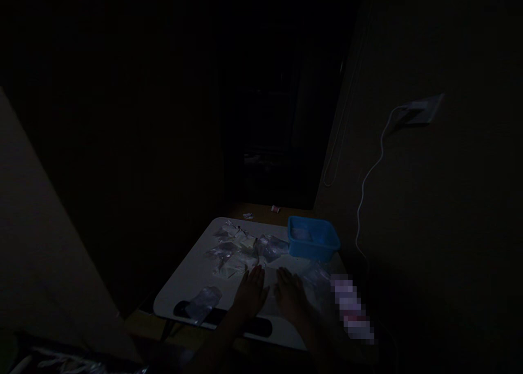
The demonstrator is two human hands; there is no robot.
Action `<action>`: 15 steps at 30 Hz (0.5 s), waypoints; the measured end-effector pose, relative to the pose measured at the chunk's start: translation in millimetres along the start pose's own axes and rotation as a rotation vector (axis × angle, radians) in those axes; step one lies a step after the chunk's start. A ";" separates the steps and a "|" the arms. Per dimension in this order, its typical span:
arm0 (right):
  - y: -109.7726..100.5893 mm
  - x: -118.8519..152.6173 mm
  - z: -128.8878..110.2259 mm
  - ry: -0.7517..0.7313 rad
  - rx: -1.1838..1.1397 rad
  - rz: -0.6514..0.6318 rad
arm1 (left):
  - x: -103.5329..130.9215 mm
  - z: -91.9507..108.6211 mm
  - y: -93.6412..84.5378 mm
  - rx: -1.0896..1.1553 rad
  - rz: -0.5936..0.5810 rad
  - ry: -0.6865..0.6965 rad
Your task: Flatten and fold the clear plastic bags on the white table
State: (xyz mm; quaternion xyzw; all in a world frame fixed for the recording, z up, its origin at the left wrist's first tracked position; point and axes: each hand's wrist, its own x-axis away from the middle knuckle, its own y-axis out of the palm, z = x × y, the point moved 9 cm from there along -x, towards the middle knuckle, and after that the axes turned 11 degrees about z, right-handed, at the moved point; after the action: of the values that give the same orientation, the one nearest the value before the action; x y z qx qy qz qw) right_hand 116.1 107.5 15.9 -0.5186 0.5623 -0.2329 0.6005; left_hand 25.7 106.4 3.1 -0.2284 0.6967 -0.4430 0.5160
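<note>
In dim light, my left hand (250, 292) lies palm down over the white folding table (175, 278), its fingers stretched forward. My right hand (289, 293) is flat beside it, fingers also extended, with a narrow gap between the two. Neither hand shows anything in its grasp. Just beyond my left fingertips spreads a heap of crumpled clear plastic bags (237, 251). Another clear bag (204, 302) lies by the table's front edge, left of my left hand. To the right of my right hand is more clear plastic (316, 276), hard to make out.
A blue plastic basket (312, 249) stands at the table's back right corner with something pale inside. A white cable (360, 199) hangs from a wall socket (420, 111). Behind the table lies a small reddish-white item (275, 209). A pale panel (49, 243) rises at left.
</note>
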 end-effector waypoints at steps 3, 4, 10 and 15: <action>9.1 2.9 -21.7 -0.048 -0.022 -0.024 | 1.3 -0.6 6.6 -0.015 -0.031 0.010; 11.7 4.6 -21.0 -0.040 -0.017 -0.025 | 1.6 -0.5 7.3 -0.015 -0.026 0.017; 11.4 17.3 22.7 -0.015 0.072 0.044 | 2.5 -0.3 0.5 0.028 0.059 0.024; 3.0 22.5 38.9 -0.016 0.113 0.126 | 2.4 1.6 -6.2 0.071 0.081 0.016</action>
State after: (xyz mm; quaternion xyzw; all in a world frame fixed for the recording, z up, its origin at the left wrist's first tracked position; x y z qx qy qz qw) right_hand 156.7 103.2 -3.2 -0.4491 0.5750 -0.2220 0.6468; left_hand 25.4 100.8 7.0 -0.1780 0.6934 -0.4480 0.5356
